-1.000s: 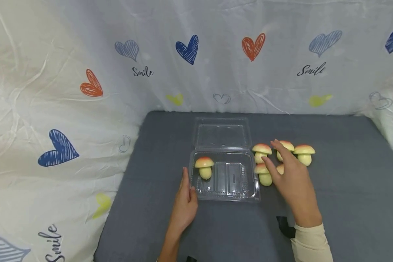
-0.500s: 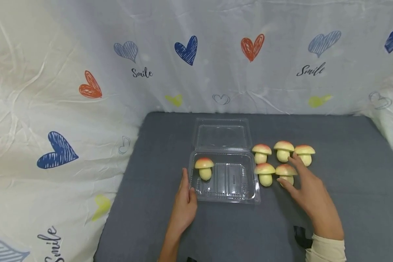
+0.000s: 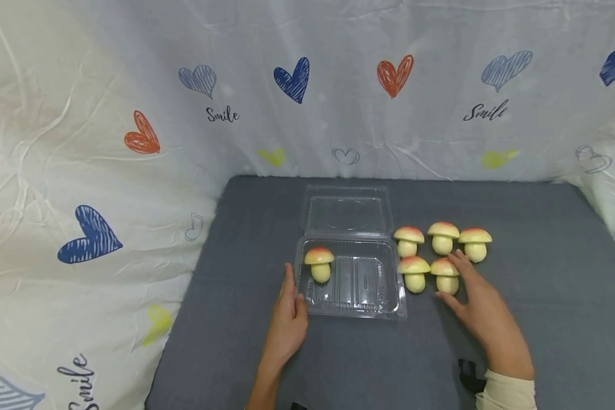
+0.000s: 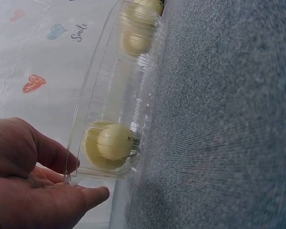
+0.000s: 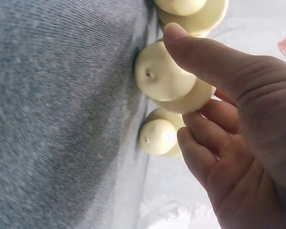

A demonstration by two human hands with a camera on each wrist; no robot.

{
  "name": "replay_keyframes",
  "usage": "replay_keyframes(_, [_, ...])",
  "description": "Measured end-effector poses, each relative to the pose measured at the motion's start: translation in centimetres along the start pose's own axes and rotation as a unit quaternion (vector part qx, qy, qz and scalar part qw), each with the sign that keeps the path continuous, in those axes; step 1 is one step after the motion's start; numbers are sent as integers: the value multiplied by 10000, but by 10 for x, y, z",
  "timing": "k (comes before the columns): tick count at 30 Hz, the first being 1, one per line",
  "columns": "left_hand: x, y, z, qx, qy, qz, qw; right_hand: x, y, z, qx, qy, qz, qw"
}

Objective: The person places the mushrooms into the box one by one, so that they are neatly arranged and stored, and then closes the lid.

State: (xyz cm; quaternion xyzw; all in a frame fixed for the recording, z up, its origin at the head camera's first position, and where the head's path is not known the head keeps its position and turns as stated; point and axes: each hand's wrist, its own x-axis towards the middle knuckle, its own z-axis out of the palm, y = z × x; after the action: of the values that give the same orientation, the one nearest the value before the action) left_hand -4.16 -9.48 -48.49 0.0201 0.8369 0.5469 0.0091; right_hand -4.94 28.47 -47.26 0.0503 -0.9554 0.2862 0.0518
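Observation:
My left hand (image 3: 287, 324) holds the near left corner of a clear plastic clamshell container (image 3: 359, 310), thumb at the front and fingers along the side. The container's lid (image 3: 347, 210) is folded back. One toy mushroom (image 3: 319, 263), with a red-and-yellow cap and pale stem, lies inside at the left. My right hand (image 3: 487, 319) grips another toy mushroom (image 3: 446, 279) at the near right of the group, thumb by its stem and fingertips at its cap. In the right wrist view the thumb (image 5: 200, 52) covers part of this mushroom (image 5: 162, 74).
Several more toy mushrooms lie right of the container: one near the wall (image 3: 414, 276), one behind it (image 3: 409, 239), and others at the back (image 3: 443, 236). Grey cloth (image 3: 558, 273) covers the table. A white curtain (image 3: 338, 34) with printed hearts hangs behind and leftward.
My right hand has moved right and toward me from over the group to the near right mushroom, its fingers now around it. My left hand stays at the container's corner.

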Motion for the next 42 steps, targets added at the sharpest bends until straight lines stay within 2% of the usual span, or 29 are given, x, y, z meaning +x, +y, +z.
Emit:
replay_keyframes(8, [1,0,-1,-37,-6,-24,10000,1,1,5,-119,377,261,9989])
replay_keyframes(17, [0,0,-1,-41,-6,-24,10000,-1,-6,-3,-232,792,489,9954])
replay_keyframes(34, [-1,1,0,-23,2,63,10000,7,-47,-7,-87,1556,-188,9876])
replay_keyframes(42, [-1,1,1,9,-4,37,10000,15,-68,-1,-35,1569,-526,9862])
